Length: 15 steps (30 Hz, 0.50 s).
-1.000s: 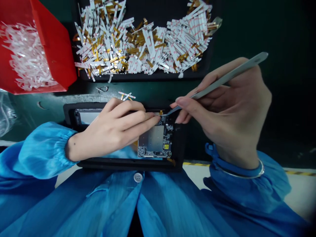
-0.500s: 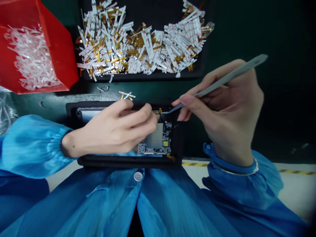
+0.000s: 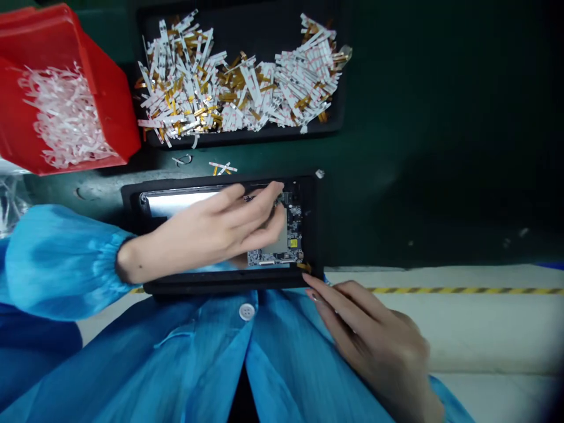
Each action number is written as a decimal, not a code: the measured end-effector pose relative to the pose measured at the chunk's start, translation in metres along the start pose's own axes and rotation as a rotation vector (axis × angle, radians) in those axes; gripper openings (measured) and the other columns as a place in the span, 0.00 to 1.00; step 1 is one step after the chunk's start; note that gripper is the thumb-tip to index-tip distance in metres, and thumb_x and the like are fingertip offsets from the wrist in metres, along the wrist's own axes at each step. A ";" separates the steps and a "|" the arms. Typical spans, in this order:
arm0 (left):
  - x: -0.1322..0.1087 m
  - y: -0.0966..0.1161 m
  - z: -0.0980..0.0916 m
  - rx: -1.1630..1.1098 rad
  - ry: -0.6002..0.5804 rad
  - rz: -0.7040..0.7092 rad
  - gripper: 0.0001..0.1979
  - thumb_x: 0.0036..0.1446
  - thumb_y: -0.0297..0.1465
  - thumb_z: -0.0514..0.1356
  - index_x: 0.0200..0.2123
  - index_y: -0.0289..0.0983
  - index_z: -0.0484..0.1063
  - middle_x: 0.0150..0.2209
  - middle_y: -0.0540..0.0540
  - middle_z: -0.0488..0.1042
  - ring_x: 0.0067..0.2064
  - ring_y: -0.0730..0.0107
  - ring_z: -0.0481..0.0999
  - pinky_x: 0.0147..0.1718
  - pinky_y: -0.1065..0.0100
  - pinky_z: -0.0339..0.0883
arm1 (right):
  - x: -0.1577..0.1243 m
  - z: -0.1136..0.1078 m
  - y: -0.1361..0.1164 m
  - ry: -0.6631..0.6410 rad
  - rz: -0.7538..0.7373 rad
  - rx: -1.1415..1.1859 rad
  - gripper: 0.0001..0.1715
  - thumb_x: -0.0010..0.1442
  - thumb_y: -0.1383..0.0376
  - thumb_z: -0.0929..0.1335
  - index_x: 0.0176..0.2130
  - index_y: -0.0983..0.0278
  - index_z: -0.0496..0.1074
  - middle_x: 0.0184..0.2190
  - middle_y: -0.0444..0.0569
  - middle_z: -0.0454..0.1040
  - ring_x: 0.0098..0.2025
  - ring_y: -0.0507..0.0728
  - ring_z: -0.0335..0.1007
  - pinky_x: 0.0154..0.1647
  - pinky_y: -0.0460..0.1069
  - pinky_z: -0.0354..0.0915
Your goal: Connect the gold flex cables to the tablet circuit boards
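Observation:
My left hand [image 3: 220, 223] lies across a black holder [image 3: 229, 286], with its fingertips spread over the top of a circuit board [image 3: 293, 229]. The board has a silver shield plate and small dark components, and my palm hides much of it. A glossy silver panel [image 3: 176, 204] shows to the left of my fingers. My right hand [image 3: 370, 332] is well away from the board, below the holder's front edge and over my blue sleeve. Its fingers are loosely extended and I see nothing in them. No tweezers are visible.
Behind the holder, a black tray [image 3: 273, 136] holds a heap of white and gold flex strips [image 3: 238, 88]. A red bin [image 3: 112, 117] of white film scraps [image 3: 64, 117] stands at the left. Several loose strips [image 3: 222, 168] lie on the green bench [image 3: 396, 176].
My right hand has moved down and right, away from the board, and the tweezers it held are no longer visible. My left hand has shifted up the board, and the view has moved.

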<state>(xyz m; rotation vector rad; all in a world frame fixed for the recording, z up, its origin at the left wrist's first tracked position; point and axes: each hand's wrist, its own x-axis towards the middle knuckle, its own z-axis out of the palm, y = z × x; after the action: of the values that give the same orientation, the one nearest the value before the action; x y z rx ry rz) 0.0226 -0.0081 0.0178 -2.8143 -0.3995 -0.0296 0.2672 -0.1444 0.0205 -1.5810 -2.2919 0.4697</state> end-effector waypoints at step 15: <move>0.037 0.006 0.011 -0.311 -0.091 -0.470 0.21 0.71 0.26 0.37 0.50 0.29 0.68 0.43 0.35 0.72 0.47 0.50 0.72 0.40 0.54 0.64 | -0.010 0.037 -0.016 0.320 0.173 0.143 0.11 0.63 0.71 0.71 0.47 0.64 0.77 0.23 0.37 0.78 0.19 0.44 0.68 0.25 0.41 0.64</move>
<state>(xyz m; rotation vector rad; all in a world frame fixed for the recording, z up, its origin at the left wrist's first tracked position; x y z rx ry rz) 0.0593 -0.0003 0.0076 -2.9529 -1.1589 -0.0693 0.2408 -0.1620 -0.0063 -1.6548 -1.8556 0.3798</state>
